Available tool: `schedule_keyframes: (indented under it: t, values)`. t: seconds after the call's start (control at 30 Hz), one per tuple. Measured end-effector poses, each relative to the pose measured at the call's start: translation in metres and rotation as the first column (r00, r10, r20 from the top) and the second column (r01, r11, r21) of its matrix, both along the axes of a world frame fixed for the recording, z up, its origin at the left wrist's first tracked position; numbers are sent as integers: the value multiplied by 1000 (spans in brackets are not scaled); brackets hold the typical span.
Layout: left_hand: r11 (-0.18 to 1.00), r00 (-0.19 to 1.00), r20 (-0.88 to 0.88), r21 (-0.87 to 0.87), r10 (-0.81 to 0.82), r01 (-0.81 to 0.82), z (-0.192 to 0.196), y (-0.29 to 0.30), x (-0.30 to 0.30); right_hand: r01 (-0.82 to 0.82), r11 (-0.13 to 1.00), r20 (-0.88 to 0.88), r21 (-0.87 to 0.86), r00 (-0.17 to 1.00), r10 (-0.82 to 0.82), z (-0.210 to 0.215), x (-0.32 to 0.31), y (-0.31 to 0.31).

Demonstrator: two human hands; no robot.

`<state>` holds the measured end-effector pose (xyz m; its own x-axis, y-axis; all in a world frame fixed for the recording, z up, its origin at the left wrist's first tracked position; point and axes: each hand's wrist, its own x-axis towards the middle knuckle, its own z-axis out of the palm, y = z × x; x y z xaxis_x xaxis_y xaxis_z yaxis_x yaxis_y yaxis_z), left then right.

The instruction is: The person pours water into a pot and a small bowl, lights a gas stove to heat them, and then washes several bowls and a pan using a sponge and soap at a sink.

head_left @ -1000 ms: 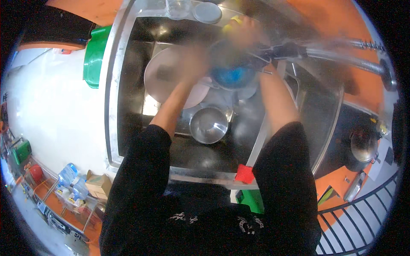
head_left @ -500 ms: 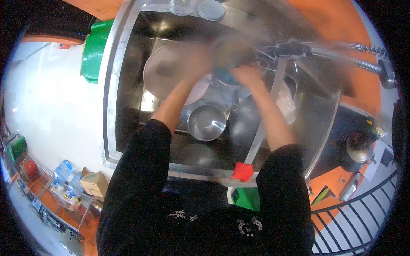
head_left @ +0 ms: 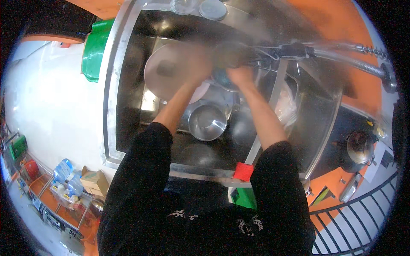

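Note:
Over the sink, a hazy round vessel (head_left: 222, 80) with a bluish-grey side sits between my hands; its kind is too blurred to tell. My right hand (head_left: 241, 77) is curled at its near right edge, closed, with the fingertips hidden. My left hand (head_left: 197, 67) is at the vessel's left side, above a large pale pink round basin (head_left: 160, 83), and its fingers are smeared by motion. Nearer to me, a shiny steel bowl (head_left: 207, 122) stands in the sink, touched by neither hand.
A metal divider bar (head_left: 267, 115) crosses the steel sink, with a red cloth (head_left: 243, 171) at its near end. The tap (head_left: 294, 50) reaches in from the right. A round lid (head_left: 212, 9) lies on the far rim. Clear plastic (head_left: 285, 104) lies right of the bar.
My right hand has shifted slightly left along the vessel, and its forearm has moved left with it. My left hand stays near the same place. The steel bowl and pink basin have not moved.

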<state>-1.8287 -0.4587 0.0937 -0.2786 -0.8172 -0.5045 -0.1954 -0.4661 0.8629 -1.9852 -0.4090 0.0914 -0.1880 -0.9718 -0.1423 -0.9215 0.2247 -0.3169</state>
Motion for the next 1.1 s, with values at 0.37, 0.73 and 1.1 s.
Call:
schedule_keyframes:
  t: [0.37, 0.73, 1.1]
  values:
    - [999, 996, 81, -39, -23, 27, 5, -3, -1, -68, 848, -49, 525, 993, 109, 5, -4, -3]
    - [993, 990, 140, -114, -28, 45, -2, -3, -2, -5, 997, 151, 74, 988, -6, 21, -10, 0]
    - [1000, 1000, 0, -12, 11, -11, -2, -3, 1, 196, 981, 116, 11, 974, -196, 28, 3, -1]
